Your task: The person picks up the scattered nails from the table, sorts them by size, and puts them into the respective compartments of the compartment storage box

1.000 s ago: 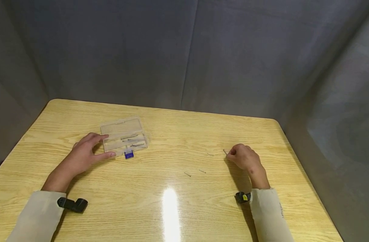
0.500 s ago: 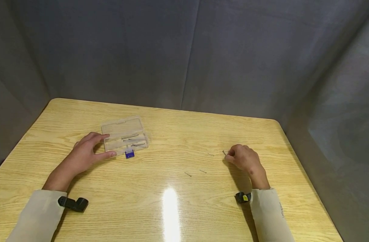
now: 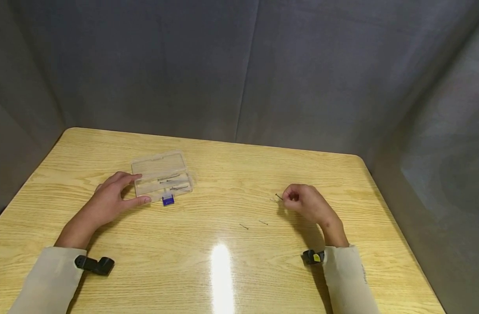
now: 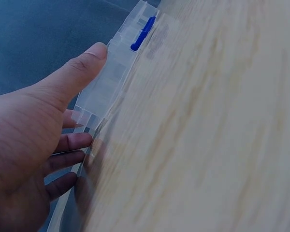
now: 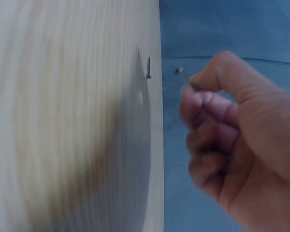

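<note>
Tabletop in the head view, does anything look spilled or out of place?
Three small metal fasteners lie loose on the table, outside the open clear box. They look slightly out of place, since similar ones lie inside it. No damage shows.

Tabletop point(image 3: 165, 270) is yellow-tan with streaked wood grain; curtain point(image 3: 145, 65) is dark grey. Case point(image 3: 161, 165) is colourless, its latch point(image 3: 168, 200) blue. Sleeves point(image 3: 47, 279) are beige.

The left grip point(image 3: 113, 196) touches a clear case point(image 3: 159, 165); the right grip point(image 3: 308, 203) pinches a thin fastener point(image 3: 278, 196)
</note>
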A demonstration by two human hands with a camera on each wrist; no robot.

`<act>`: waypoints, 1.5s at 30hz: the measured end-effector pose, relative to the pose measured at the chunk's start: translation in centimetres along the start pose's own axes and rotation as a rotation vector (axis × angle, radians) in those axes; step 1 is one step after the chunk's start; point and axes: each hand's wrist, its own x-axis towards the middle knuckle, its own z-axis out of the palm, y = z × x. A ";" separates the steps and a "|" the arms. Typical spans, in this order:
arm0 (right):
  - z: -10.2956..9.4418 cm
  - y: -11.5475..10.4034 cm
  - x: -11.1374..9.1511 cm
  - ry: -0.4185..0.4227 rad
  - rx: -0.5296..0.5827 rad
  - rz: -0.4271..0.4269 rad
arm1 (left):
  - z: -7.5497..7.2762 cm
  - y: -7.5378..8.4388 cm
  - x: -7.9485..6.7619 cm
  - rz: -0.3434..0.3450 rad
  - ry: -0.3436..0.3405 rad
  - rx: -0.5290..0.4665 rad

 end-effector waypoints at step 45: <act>8.3 -11.7 9.8 -0.126 0.047 -0.345 | 0.1 0.0 0.2 0.018 0.013 -0.007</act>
